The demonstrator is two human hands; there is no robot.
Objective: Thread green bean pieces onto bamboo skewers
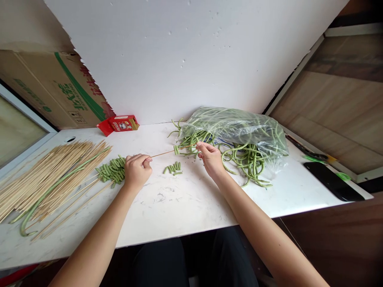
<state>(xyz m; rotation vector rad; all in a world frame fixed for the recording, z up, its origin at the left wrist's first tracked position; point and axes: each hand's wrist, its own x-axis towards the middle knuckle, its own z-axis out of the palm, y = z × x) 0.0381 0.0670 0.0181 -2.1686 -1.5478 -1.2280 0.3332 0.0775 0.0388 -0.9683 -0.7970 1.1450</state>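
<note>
My left hand (137, 169) is closed around one end of a thin bamboo skewer (163, 153), which runs to the right above the table. At its other end my right hand (209, 157) has its fingertips pinched together, apparently on a short piece of green bean partly hidden by the fingers. Cut bean pieces (176, 150) show by the skewer, short of my right fingertips; I cannot tell whether they are threaded on it. Below lies a small group of cut pieces (172, 168). Beside my left hand are skewers filled with bean pieces (112, 170).
A large pile of bare skewers (50, 171) lies left, with a long bean (60, 186) across it. Long beans (249, 159) spill from a clear plastic bag (239, 123) at right. A red box (124, 123), a black phone (332, 181) and a utility knife (308, 149) are on the table.
</note>
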